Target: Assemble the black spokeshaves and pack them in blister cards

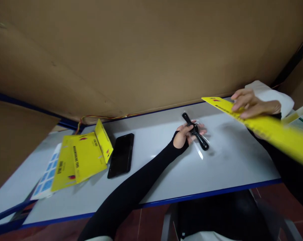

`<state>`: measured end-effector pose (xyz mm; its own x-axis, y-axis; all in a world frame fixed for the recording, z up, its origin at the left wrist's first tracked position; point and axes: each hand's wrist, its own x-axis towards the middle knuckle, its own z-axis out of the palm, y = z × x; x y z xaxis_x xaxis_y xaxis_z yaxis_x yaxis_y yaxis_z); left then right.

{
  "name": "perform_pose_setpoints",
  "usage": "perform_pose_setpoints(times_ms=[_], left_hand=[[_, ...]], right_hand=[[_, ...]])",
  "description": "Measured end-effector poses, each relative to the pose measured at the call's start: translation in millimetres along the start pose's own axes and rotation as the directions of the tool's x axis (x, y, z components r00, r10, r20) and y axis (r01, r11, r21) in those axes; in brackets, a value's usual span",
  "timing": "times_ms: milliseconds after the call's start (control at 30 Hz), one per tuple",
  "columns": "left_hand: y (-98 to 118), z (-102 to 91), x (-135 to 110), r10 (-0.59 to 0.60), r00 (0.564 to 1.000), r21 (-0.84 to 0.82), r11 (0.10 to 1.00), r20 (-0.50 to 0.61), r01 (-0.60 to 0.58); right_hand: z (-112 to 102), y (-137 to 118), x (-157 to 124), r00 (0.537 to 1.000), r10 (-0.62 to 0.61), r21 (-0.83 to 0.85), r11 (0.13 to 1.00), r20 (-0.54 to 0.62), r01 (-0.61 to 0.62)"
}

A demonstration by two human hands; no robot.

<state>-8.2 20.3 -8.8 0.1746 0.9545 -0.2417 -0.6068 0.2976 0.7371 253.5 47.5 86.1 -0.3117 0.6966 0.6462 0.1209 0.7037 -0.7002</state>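
Note:
My left hand (185, 134), in a black sleeve, is over the middle of the table. Its thumb presses on a black tool (201, 140) with two arms, a round middle and a hole near each end. Clear plastic shows around the tool. At the right, my right hand (254, 105) holds a long yellow printed card (264, 129) with its fingers over the upper edge. The card is raised above the table, and its near end is blurred. What the right thumb does behind the card is hidden.
Folded yellow printed cards (87, 157) lie at the left on a blue-and-white printed sheet (47, 175). Next to them is a black phone (121, 155). A brown board (141, 53) stands behind the white table (154, 124). White bags (269, 93) are at the right, and a chair (216, 214) is in front.

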Motion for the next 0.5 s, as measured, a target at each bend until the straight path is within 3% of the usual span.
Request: perform_pose_setpoints(times_ms=[33, 100, 167, 233, 333, 500], left_hand=[[4, -3.3, 4, 0.02, 0.999, 0.01, 1.0, -0.039, -0.019], [13, -9.8, 13, 0.075, 0.987, 0.015, 0.997, -0.14, -0.073], [22, -14.9, 19, 0.112, 0.971, 0.007, 0.994, -0.212, -0.113], [26, -17.8, 20, 0.118, 0.969, -0.004, 0.993, -0.216, -0.121], [28, -19.3, 19, 0.108, 0.982, -0.002, 0.994, -0.153, -0.109], [28, -20.7, 18, 0.135, 0.981, -0.017, 0.99, -0.136, -0.139]], right_hand=[[3, -1, -4, 0.984, -0.133, 0.037, 0.991, 0.116, 0.129], [16, 2, -16, 0.886, -0.331, 0.084, 0.943, 0.324, 0.322], [34, 10, -35, 0.784, -0.403, 0.113, 0.91, 0.472, 0.4], [52, 21, -56, 0.71, -0.469, 0.194, 0.878, 0.526, 0.437], [66, 36, -78, 0.692, -0.571, 0.339, 0.82, 0.441, 0.461], [59, 34, -84, 0.722, -0.455, 0.317, 0.889, 0.521, 0.331]])
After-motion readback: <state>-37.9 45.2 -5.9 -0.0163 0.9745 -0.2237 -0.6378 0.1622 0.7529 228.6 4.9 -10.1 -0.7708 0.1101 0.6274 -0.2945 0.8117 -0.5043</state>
